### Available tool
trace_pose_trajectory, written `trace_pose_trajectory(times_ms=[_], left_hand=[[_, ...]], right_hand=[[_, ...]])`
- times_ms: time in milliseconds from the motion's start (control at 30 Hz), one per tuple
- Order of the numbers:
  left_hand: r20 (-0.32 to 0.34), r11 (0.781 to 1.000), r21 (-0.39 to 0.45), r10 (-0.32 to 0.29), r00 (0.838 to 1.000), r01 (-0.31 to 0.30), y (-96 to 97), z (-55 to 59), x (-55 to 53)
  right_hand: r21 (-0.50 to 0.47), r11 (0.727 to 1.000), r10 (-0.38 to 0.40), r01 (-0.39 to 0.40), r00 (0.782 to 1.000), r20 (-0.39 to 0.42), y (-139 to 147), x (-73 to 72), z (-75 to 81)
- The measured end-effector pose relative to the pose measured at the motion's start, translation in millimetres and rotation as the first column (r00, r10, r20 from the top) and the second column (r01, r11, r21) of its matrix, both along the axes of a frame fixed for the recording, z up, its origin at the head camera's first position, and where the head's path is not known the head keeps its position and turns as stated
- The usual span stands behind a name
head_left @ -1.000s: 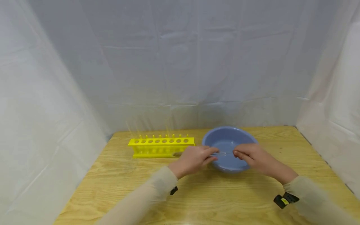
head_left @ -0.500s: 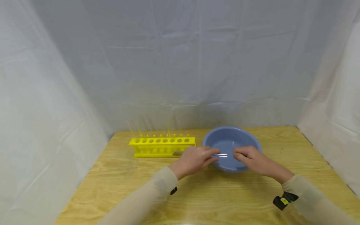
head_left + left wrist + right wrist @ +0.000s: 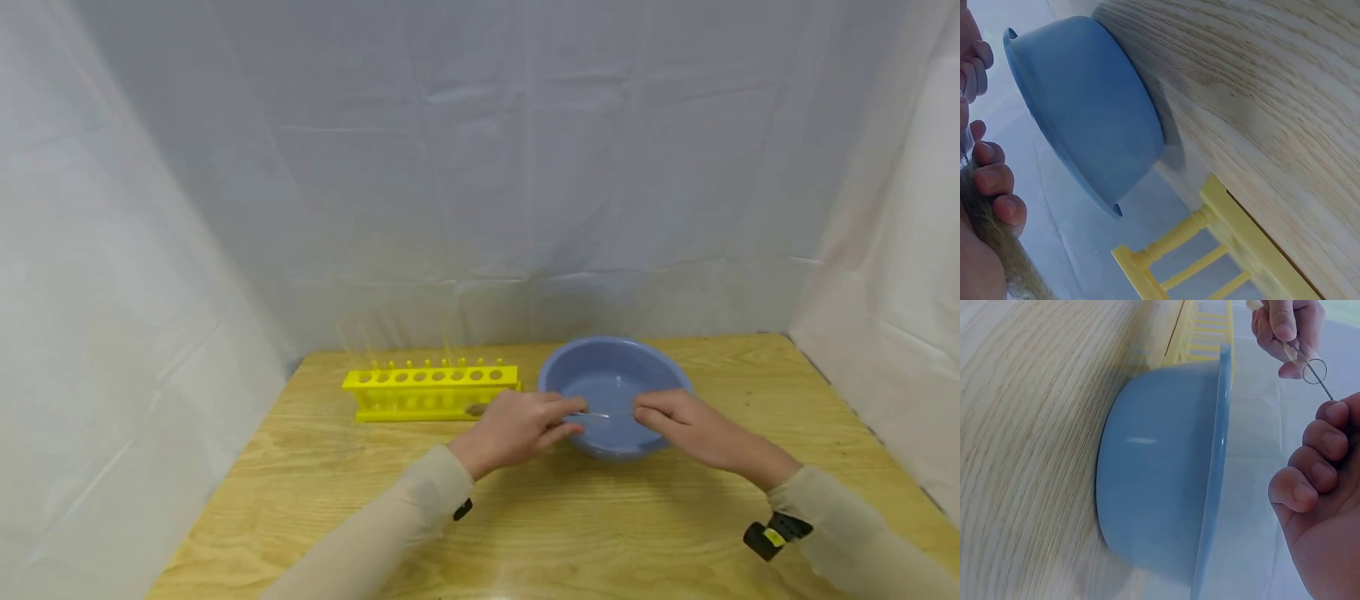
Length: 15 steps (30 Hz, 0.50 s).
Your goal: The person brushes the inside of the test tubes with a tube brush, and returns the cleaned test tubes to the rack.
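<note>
I saw the left hand (image 3: 519, 422) grasping the tube (image 3: 597, 415), the right hand (image 3: 696, 428) gripping the brush wire (image 3: 1324, 388). Tube looked light, slick, breakable; I judged mid-barrel the safest hold

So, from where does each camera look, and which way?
Head: on the head, forward and down onto the bowl; left hand, right hand, sleeves show.
Left wrist: on that wrist, toward tube and bowl; both hands partly.
Right wrist: likewise, toward wire and bowl; both hands partly.
Both wrist views share bowl and yellow rack.
</note>
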<state>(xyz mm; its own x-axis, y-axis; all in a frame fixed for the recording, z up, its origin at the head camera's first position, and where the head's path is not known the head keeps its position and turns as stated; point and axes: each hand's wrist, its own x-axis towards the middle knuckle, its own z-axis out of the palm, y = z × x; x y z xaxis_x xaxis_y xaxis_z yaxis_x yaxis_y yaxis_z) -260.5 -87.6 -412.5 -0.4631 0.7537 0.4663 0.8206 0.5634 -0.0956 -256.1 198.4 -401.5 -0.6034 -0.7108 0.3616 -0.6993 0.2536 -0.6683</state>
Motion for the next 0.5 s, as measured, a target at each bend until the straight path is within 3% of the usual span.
trace_pose_trajectory(times_ms=[400,500], left_hand=[[0.079,1.0,0.004,-0.005,0.997,0.005,2.8,3.2,3.5],[0.107,1.0,0.009,0.017,0.994,-0.018,-3.5,1.3,2.9]], right_hand=[[0.025,0.999,-0.045,0.045,0.999,0.001,9.5,5.8,3.0],[0.015,0.998,-0.054,0.055,0.998,-0.011,17.9,5.7,3.5]])
